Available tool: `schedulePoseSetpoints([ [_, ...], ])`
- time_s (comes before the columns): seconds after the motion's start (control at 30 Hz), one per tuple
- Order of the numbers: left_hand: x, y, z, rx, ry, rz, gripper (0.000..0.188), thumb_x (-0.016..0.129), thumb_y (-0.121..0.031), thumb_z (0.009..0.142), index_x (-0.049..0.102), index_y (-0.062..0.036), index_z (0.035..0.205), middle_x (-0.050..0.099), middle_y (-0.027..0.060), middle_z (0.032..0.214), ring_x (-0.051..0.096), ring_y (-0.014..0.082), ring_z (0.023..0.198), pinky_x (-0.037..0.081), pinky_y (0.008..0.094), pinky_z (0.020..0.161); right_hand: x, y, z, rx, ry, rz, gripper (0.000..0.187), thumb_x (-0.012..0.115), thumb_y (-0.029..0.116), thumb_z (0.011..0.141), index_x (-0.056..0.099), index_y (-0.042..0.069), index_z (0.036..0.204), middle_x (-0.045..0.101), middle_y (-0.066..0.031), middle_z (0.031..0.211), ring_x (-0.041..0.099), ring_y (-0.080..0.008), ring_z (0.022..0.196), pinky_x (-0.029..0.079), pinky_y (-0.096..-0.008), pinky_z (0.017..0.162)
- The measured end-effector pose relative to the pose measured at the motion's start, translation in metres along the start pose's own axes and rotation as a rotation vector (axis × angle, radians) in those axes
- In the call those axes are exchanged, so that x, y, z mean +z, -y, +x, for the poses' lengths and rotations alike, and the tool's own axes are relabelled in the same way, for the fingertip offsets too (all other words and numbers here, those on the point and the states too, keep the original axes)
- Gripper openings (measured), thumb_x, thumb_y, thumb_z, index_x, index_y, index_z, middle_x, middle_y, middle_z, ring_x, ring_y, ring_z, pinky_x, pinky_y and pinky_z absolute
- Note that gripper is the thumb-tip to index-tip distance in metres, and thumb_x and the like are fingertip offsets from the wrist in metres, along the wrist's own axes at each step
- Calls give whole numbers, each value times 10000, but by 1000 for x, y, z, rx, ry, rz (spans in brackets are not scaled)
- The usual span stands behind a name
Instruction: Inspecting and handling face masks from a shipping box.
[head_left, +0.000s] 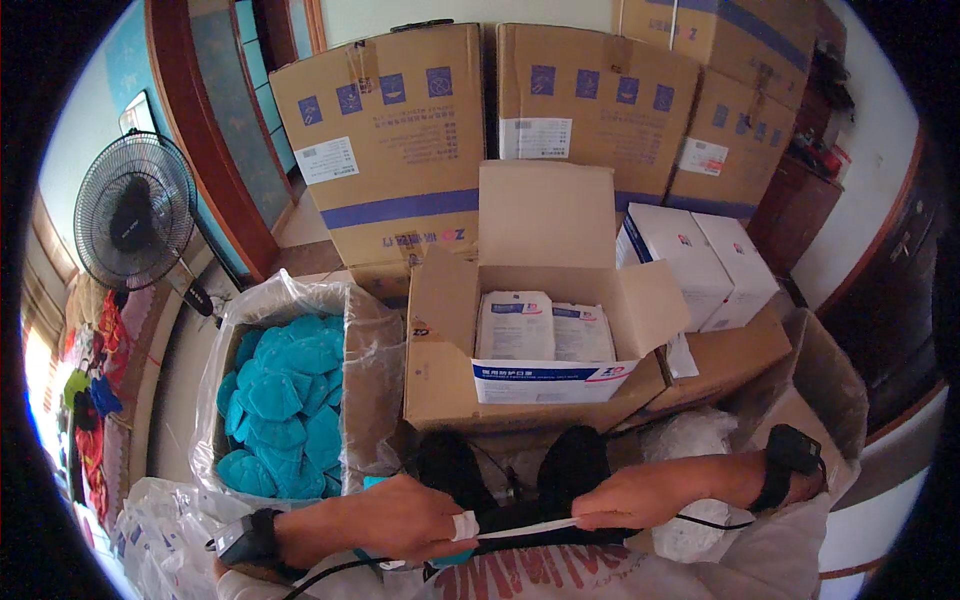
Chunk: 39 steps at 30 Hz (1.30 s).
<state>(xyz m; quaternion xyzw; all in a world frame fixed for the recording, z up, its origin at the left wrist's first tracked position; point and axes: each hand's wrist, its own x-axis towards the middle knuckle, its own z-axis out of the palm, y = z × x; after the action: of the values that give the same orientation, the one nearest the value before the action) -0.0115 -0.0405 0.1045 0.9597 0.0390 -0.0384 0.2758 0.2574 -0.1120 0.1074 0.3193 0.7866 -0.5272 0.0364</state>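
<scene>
A thin white band (pixel 528 528) is stretched between my two hands above my lap. My left hand (pixel 412 517) is closed on one end, with a small white wrap or piece showing at a finger. My right hand (pixel 622 499) pinches the other end. Teal fabric (pixel 456 557) peeks out beneath my left hand; most of it is hidden. To the left, a plastic-lined carton (pixel 372 400) holds a heap of teal face masks (pixel 275 395). Ahead, an open white-and-blue box (pixel 545 384) contains white packets (pixel 515 325).
Under the open box are brown cartons (pixel 440 375). Two white boxes (pixel 680 260) stand to its right, and tall cartons (pixel 400 130) rise behind. At far right is another plastic-lined carton (pixel 825 385). A fan (pixel 135 212) stands at left, near crumpled clear plastic (pixel 165 540).
</scene>
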Motion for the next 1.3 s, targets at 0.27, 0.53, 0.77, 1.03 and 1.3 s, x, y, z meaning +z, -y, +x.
schedulePoseSetpoints([
  [0.27,17,89,-71,-634,-904,-510,234,395,-252,862,522,-75,777,449,-44,568,434,83,457,337,255,395,-29,-108,-50,330,-723,581,178,412,210,848,494,53,850,493,-11,717,449,-83,613,400,-258,549],
  [0.53,-43,44,37,-478,-1216,-1118,278,433,-342,845,536,-88,797,485,-27,636,482,62,570,395,199,527,-49,-101,83,-408,-827,1321,211,477,236,832,520,39,897,474,18,723,410,-59,593,375,-204,547],
  [0.77,-55,41,49,-502,-1290,-1240,344,445,-389,820,527,-69,918,543,29,748,541,116,655,452,244,586,1,-63,156,-263,-278,1302,459,380,463,827,539,44,923,548,-61,822,513,-127,730,420,-238,669],
  [1.03,-59,74,22,-597,-1443,-1056,390,437,-390,823,512,-37,973,552,50,814,537,126,712,450,261,642,32,-76,133,-277,-115,1317,562,256,487,848,532,-1,894,536,-92,785,483,-134,650,385,-214,581],
  [1.3,-60,95,-3,-607,-1531,-894,393,444,-397,822,535,-32,936,558,33,764,537,104,659,446,237,622,36,-81,122,-297,-71,1165,353,337,324,877,517,22,920,505,-32,716,393,-61,541,314,-176,459],
])
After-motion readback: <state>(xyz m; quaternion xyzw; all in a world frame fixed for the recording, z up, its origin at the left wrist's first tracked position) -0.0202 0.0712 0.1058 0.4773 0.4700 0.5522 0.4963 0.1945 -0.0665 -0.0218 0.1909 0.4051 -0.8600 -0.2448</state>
